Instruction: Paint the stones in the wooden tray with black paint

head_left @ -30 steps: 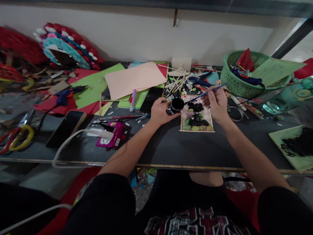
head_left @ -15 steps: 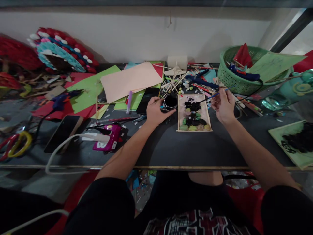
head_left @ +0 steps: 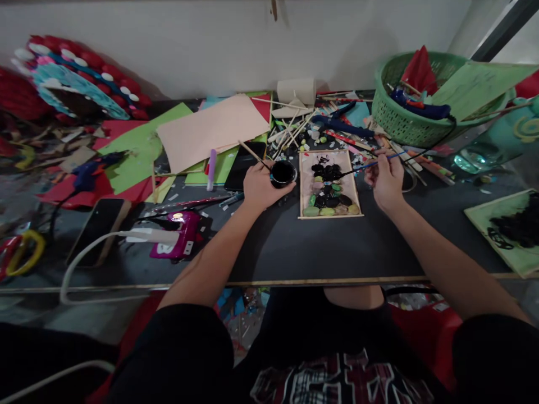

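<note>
Dark surface [head_left: 332, 247]: a green basket [head_left: 398, 120] holds a glue gun [head_left: 423, 108]. My left hand [head_left: 260, 186] curls round a jar [head_left: 283, 186] of black paint [head_left: 283, 172]; my right hand [head_left: 387, 178] pinches a paintbrush [head_left: 367, 166].

One slim blue-handled paintbrush [head_left: 369, 165], one round jar of black paint [head_left: 283, 174], two flat rectangular panels [head_left: 307, 179] (one pinkish, one green), two flat black phones [head_left: 99, 230], two blue-and-orange glue guns [head_left: 426, 109], one round green plastic basket [head_left: 400, 122], one purple power strip [head_left: 190, 227], one lilac cylindrical marker [head_left: 211, 169].

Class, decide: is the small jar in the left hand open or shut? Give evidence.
Open: the jar in the left hand has no lid; black shows inside its rim.
</note>
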Available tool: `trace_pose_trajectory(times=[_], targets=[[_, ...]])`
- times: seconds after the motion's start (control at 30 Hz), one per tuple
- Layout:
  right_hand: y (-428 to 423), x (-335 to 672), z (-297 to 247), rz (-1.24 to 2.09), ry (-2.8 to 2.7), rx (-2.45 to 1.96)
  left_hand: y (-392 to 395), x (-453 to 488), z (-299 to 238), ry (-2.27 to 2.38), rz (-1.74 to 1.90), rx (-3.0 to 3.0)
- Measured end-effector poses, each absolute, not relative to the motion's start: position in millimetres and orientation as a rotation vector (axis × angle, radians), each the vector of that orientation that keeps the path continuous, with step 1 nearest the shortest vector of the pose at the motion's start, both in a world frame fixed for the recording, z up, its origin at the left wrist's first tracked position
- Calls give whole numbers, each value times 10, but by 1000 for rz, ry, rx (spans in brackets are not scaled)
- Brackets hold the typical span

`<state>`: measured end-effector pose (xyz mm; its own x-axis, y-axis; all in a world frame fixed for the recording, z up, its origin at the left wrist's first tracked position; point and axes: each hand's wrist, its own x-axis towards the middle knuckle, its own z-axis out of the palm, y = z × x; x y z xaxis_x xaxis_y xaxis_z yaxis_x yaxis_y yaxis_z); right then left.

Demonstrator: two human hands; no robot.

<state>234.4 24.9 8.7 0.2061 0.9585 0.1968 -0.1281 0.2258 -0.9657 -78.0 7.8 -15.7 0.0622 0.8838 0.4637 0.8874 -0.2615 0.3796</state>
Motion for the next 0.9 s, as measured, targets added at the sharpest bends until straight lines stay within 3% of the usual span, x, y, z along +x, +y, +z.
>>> trace_pose_trajectory(times=[0.27,0.9], targets=[[295,2217,6,1066,-1042,-1094,135,-855,-222,-1828,-1090,-2319],[304,2270,-34,886,-1120,-1120,114,-842,-191,-1713,-1244,-2204]])
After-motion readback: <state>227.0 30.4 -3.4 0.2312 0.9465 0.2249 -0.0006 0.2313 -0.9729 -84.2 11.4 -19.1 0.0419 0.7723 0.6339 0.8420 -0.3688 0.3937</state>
